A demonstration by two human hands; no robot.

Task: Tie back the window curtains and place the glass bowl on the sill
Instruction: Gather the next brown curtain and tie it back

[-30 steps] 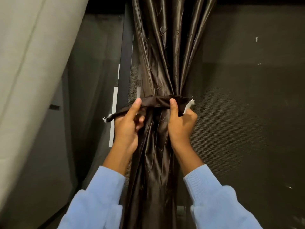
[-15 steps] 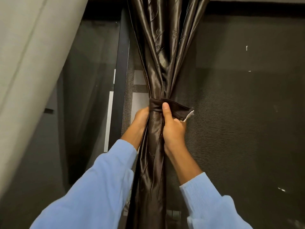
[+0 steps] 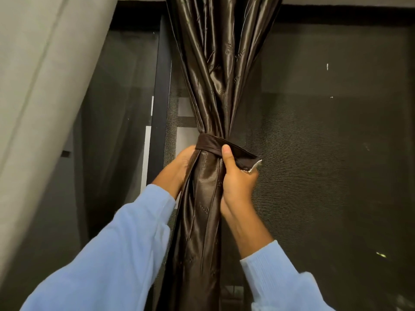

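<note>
Tie-back step: right hand grip pinches dark brown fabric band wrapped round brown satin curtain at centre, left hand grip hidden behind it, so next likely needs both ends knotted; glass bowl unseen.

Hands: two. One left hand, one right hand.

Sleeves, light blue: two. One left sleeve, one right sleeve.

Curtains: two certain. One dark brown satin curtain, gathered in a single bundle; one pale grey curtain at the left edge. Possibly a third, a dim sheer panel between them; not sure enough to count.

Tieback band: one, with one frayed pale end showing.

Black window upright: one.

Mesh screen: one.

White flecks on the mesh: at least three, tiny.
</note>
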